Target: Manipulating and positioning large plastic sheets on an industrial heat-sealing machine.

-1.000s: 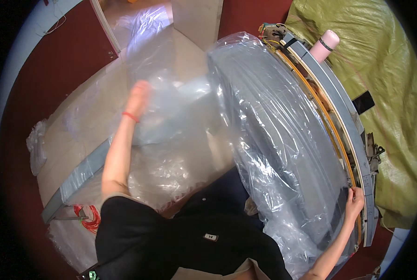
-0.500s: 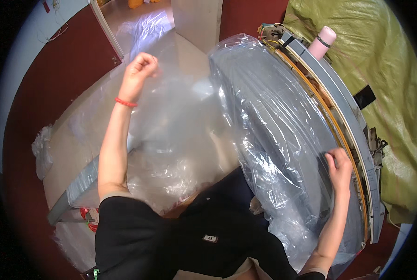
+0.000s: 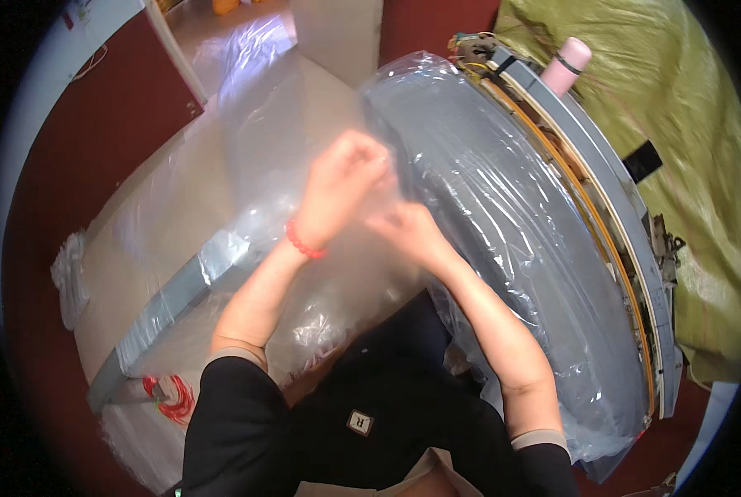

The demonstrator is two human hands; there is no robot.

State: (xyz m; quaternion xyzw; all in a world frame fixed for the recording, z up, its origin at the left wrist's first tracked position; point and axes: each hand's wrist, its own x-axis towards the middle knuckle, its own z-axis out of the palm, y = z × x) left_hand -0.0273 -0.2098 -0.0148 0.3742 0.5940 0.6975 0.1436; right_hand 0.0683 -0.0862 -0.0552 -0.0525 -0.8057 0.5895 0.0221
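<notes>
My left hand [image 3: 344,178], with a red bracelet on its wrist, is raised in front of my chest, its fingers curled on clear plastic film [image 3: 296,108]. Just to the right and nearer, my right hand [image 3: 412,234] has its fingers pinched together. Some film shows faintly between the two hands; motion blur hides what the right fingers hold. On the right, a long grey surface [image 3: 519,224] lies under crinkled clear plastic, beside both hands.
A long machine rail [image 3: 606,166] with an orange strip runs along the right side. Beyond it lie a green woven sheet [image 3: 685,108], a pink bottle [image 3: 567,66] and a flat black object [image 3: 643,161]. At left are a grey bar [image 3: 167,306] and a red wire coil [image 3: 174,406].
My left hand has come right and nearer from the far left. My right hand has left the rail side and moved left and farther out, so both now meet mid-view.
</notes>
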